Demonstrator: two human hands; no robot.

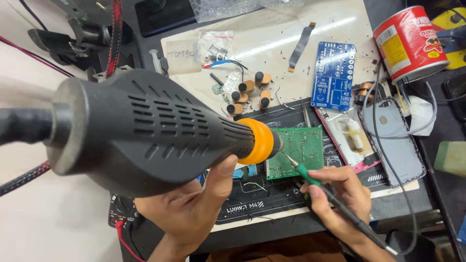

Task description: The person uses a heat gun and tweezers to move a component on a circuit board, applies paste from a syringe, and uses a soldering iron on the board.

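Note:
My left hand (pixel 194 206) grips a large black hot-air gun (pixel 145 131) with an orange collar, its nozzle aimed at the left edge of a green perforated circuit board (pixel 300 148). My right hand (pixel 337 199) holds a thin green-and-black soldering iron (pixel 310 177) like a pen, its tip touching the lower left part of the green board. The board lies on a black work mat (pixel 262 194).
A blue circuit board (pixel 334 75), several small brown knobs (pixel 247 92), a flat flex cable (pixel 301 46) and small plastic bags lie on a beige sheet beyond. A red tin can (pixel 410 41) stands at the right, a phone back cover (pixel 395 145) with wires below it.

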